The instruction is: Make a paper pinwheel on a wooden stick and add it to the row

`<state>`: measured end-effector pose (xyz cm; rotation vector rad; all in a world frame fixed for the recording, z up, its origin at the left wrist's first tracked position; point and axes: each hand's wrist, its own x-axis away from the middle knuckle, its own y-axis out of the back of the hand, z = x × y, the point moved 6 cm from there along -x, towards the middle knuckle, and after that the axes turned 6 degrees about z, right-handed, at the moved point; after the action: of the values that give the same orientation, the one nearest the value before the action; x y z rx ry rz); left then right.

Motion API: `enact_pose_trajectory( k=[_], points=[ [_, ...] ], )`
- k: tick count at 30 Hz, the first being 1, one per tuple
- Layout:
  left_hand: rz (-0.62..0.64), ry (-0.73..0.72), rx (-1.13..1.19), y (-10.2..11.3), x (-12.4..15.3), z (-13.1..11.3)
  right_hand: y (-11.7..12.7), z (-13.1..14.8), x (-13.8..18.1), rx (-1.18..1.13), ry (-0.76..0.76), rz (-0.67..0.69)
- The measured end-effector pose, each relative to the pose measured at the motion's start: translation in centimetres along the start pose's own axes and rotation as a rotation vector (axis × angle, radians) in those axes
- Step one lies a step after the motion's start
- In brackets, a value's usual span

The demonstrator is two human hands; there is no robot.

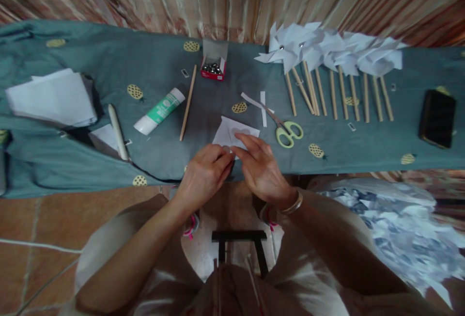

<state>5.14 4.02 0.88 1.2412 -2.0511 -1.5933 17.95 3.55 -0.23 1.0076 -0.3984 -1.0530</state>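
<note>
Both hands meet at the near edge of the bench: the left hand (205,173) pinches the near corner of a white paper piece (232,134), while the right hand (259,165) lies fingers-spread on it. The paper is small, folded, with angled flaps, flat on the teal cloth (109,64). Green-handled scissors (286,131) lie just beside it; finished paper pinwheels (327,54) farther off.

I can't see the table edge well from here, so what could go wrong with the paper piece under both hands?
1. The paper piece lies at the near table edge; the left hand or right hand might push it off.
2. The scissors sit just beside the right hand, so a sideways sweep may knock them.
3. The open pin box could spill if bumped.
</note>
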Motion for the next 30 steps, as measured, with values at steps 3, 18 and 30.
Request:
enact_pose_trajectory(
  k=[3,18,30],
  points=[
    [-0.002,-0.039,-0.010,0.3,0.1,0.3,1.6,-0.9,0.2,-0.006,-0.034,-0.048],
    [0.026,-0.060,-0.029,2.0,0.3,0.9,2.3,0.2,1.3,0.022,-0.030,0.002],
    [-0.038,-0.136,-0.101,1.2,0.9,-0.5,3.3,0.2,0.6,-0.036,0.015,0.001]
  ],
)
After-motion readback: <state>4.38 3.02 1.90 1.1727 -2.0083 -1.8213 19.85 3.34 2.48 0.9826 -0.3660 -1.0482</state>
